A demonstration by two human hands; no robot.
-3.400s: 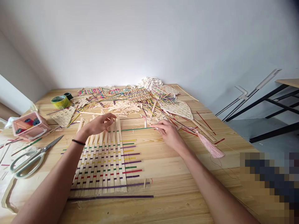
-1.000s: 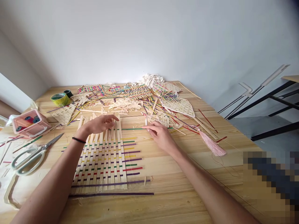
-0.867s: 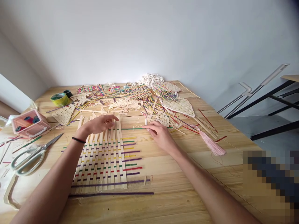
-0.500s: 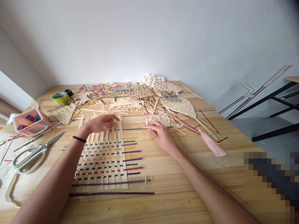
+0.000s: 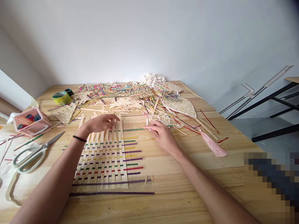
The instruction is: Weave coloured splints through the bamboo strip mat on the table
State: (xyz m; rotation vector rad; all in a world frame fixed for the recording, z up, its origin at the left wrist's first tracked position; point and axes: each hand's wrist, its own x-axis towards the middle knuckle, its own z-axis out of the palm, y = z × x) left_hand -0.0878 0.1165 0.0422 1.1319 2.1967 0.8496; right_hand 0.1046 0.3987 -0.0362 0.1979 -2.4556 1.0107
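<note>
Green, thin and flat, a bamboo-like strip (image 5: 133, 129) is pinched between the thumb and forefinger of the right hand (image 5: 160, 133), its inner part lying among the far ends of the pale woven mat with coloured cross-strips (image 5: 102, 160). It is probably light and springy, apt to split if bent sharply, and best held flat, close to the weave. Over those ends the left hand (image 5: 100, 123) is curled; whether anything is pinched in that grip cannot be told. Compared with a few seconds earlier, the right grip has been brought nearer the mat, which is spread on the pale wooden bench (image 5: 173, 189).
</note>
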